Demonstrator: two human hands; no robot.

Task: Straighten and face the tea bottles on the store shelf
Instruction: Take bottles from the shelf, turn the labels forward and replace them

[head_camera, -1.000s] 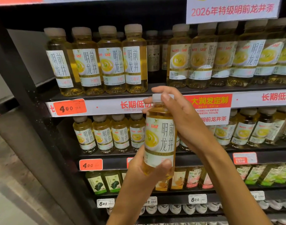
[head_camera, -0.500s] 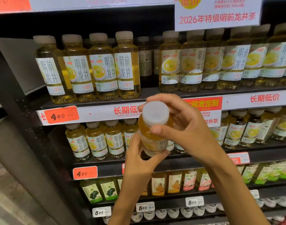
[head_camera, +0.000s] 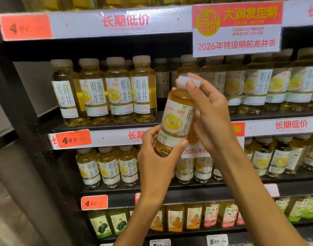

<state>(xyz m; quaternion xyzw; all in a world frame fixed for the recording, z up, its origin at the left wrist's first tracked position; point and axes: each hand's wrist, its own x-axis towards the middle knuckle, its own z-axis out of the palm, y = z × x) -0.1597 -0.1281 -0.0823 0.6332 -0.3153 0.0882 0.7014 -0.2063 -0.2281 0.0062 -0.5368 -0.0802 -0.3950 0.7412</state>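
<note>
Both hands hold one bottle (head_camera: pixel 175 121), tilted, off the shelf (head_camera: pixel 106 127). Left hand (head_camera: pixel 155 157) fingers curl round its base; right hand (head_camera: pixel 210 118) fingertips pinch the cap (head_camera: pixel 185 81) above.

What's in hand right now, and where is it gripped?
One tea bottle: left hand grips its base, right hand holds its white cap and neck.

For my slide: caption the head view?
Both hands, left hand and right hand, hold a tea bottle before stocked shelves.
</note>
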